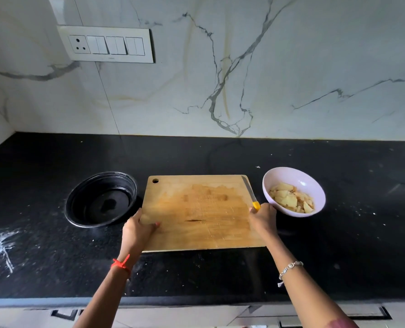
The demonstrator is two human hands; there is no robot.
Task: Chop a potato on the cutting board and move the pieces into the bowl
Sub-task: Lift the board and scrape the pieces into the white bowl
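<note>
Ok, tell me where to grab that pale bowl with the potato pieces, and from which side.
Take the bowl by its bare right-hand rim, coming in from the right. It sits tilted toward the person with the potato pieces heaped at the near side, so a grip there would likely press on them. The left side is crowded by the right hand, the knife and the cutting board.

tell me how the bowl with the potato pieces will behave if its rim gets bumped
The bowl looks rounded with a narrow base and sits tilted, so a knock on the rim could well rock or tip it. The potato pieces are heaped toward its near side, which probably biases it that way. On the smooth black counter it may also slide rather than stay put.
</note>
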